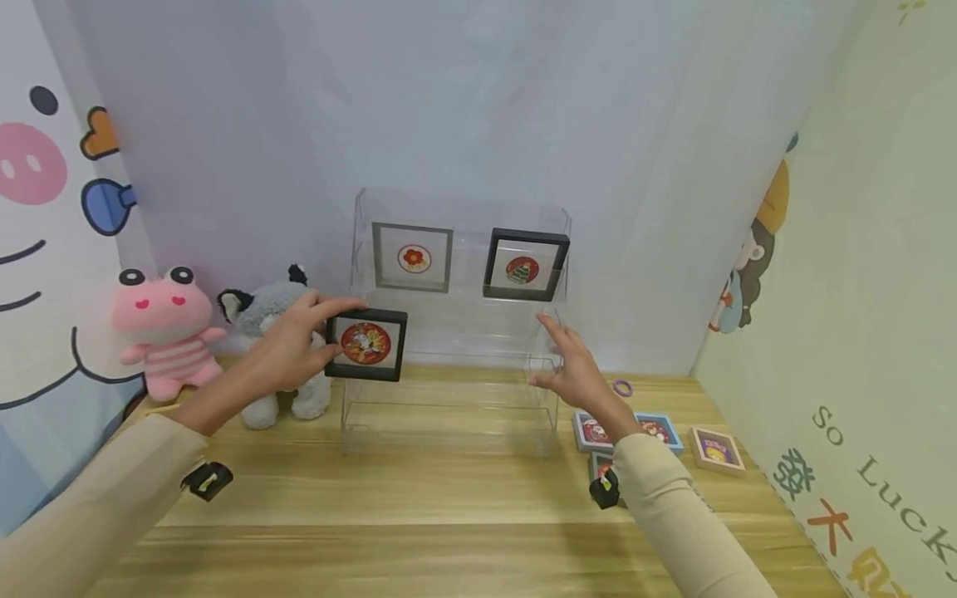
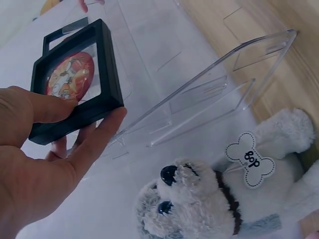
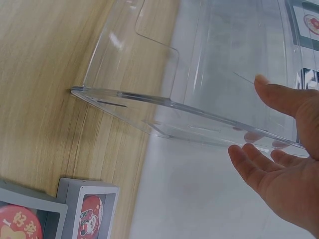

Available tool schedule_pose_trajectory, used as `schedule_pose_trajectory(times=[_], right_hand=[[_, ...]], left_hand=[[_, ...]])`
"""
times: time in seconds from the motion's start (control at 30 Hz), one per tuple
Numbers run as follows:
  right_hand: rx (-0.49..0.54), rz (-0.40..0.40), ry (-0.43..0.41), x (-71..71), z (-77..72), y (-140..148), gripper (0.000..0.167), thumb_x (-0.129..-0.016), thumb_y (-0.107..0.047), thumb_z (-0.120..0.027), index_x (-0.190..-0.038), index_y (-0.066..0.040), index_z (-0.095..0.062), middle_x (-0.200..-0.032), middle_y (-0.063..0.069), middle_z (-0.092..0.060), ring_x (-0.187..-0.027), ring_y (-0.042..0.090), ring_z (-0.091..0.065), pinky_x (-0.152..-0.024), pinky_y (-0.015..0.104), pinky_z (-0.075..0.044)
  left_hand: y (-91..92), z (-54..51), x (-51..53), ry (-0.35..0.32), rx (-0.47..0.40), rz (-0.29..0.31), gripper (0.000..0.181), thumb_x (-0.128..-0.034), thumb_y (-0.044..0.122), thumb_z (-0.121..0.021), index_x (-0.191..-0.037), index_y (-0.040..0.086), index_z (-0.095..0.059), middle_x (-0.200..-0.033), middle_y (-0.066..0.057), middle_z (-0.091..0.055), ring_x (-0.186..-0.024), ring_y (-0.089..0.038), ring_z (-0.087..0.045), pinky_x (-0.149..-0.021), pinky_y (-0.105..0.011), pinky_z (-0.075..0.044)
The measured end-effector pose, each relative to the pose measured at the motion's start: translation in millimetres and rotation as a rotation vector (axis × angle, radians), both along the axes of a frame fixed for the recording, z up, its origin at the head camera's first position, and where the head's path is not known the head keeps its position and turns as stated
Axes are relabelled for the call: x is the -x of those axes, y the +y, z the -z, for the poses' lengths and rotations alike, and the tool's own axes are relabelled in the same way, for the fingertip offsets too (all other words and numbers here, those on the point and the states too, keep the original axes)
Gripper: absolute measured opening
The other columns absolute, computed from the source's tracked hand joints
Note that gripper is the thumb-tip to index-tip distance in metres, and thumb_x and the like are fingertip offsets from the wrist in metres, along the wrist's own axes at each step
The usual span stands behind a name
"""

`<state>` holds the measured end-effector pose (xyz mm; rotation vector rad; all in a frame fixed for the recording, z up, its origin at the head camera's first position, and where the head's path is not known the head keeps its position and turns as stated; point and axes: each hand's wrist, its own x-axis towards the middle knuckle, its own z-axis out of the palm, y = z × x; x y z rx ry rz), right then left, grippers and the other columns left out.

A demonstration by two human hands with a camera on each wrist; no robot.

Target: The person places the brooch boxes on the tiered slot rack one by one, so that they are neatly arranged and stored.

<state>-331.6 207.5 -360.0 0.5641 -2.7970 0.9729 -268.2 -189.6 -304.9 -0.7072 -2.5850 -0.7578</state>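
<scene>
Pinching a square black-rimmed frame [image 1: 366, 344] with a red round picture disc inside, the left hand [image 1: 301, 339] holds it left of centre in the head view, before the left side of a clear acrylic tiered stand [image 1: 449, 406]. That grip is narrowed to the frame's thickness, thumb on the front face; whether the lower edge touches a shelf cannot be told.

Right of centre, the right hand [image 1: 574, 372] has its grip spread, thumb and fingers parted around the stand's side, holding nothing; contact with the panel is unclear. Higher on the stand sit a grey-rimmed flower frame [image 1: 412, 258] and, to its right, a black-rimmed Christmas-tree frame [image 1: 526, 266]. Small square frames [image 1: 718, 451] lie on the wood-grain counter [image 1: 419, 531], lower right.

Setting the pinched frame on the stand, below the grey one, looks to be the step in hand. The next move seems to call for seating its bottom edge evenly on a shelf before the left grip loosens, the right hand steadying the stand.
</scene>
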Motion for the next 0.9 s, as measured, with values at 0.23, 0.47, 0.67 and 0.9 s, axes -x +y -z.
schedule_pose_trajectory(times=[0.23, 0.47, 0.67, 0.9], right_hand=[[-0.005, 0.005, 0.004, -0.4, 0.3, 0, 0.098, -0.081, -0.008, -0.082, -0.159, -0.021, -0.023, -0.157, 0.03, -0.024, -0.129, 0.048, -0.051, -0.099, 0.062, -0.047], [-0.013, 0.011, 0.007, 0.5, 1.2, 0, 0.098, -0.081, -0.009, -0.082, -0.159, -0.02, -0.023, -0.157, 0.03, -0.024, -0.129, 0.048, -0.051, -0.101, 0.063, -0.045], [-0.006, 0.018, 0.012, 0.4, 0.6, 0, 0.099, -0.08, -0.009, -0.083, -0.159, -0.021, -0.024, -0.156, 0.03, -0.027, -0.129, 0.048, -0.051, -0.103, 0.064, -0.043], [-0.019, 0.014, 0.019, 0.7, 1.0, -1, 0.099, -0.08, -0.01, -0.083, -0.159, -0.021, -0.024, -0.156, 0.03, -0.028, -0.132, 0.049, -0.047, -0.105, 0.065, -0.04]], left_hand=[[14.8, -5.5, 17.0, 0.036, -0.022, -0.016, 0.061, -0.0863, -0.01, -0.067, -0.141, 0.014, -0.054, -0.101, -0.018, -0.046, -0.086, -0.029, -0.05, -0.07, -0.041, -0.042], [29.1, -9.4, 35.2, 0.08, -0.056, -0.019, 0.061, -0.0872, -0.01, -0.067, -0.142, 0.015, -0.054, -0.107, -0.02, -0.048, -0.085, -0.03, -0.047, -0.068, -0.04, -0.038], [38.3, -14.4, 50.1, 0.128, -0.065, 0.001, 0.058, -0.0891, -0.009, -0.066, -0.142, 0.014, -0.054, -0.109, -0.021, -0.046, -0.079, -0.028, -0.045, -0.066, -0.04, -0.038], [41.4, -15.6, 61.5, 0.184, -0.046, 0.015, 0.055, -0.0899, -0.01, -0.064, -0.14, 0.012, -0.056, -0.11, -0.022, -0.045, -0.075, -0.027, -0.041, -0.064, -0.039, -0.036]])
